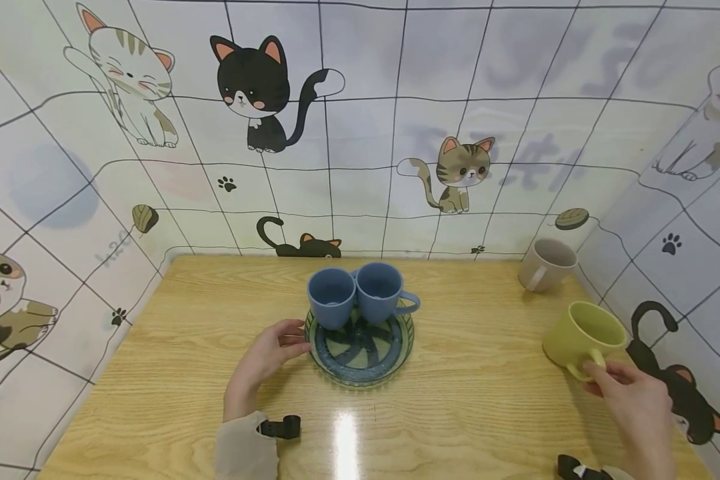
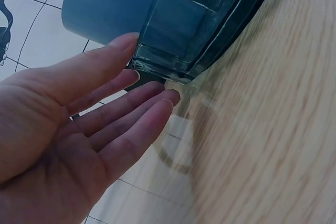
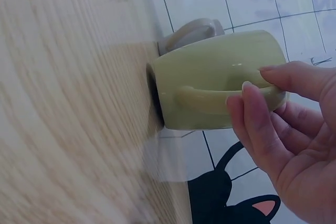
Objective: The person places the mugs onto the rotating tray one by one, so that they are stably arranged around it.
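Note:
Two blue mugs (image 1: 331,298) stand side by side on a round glass plate (image 1: 360,383) with a blue-green swirl pattern. At the plate's left edge is my left hand (image 1: 268,353), its fingers loosely extended. In the left wrist view the thumb (image 2: 113,59) touches the plate's rim, with the other fingers just below and beside it. Over on the right, my right hand (image 1: 636,393) holds a yellow-green mug (image 1: 576,340) by its handle. Fingers and thumb close on that handle (image 3: 210,100) in the right wrist view. Whether the mug's base touches the table cannot be told.
A pale pinkish-grey mug (image 1: 549,267) stands in the back right corner, behind the yellow-green one. The wooden table (image 1: 468,400) is bounded at the back and both sides by walls (image 1: 366,133) covered with a cat-print grid sheet.

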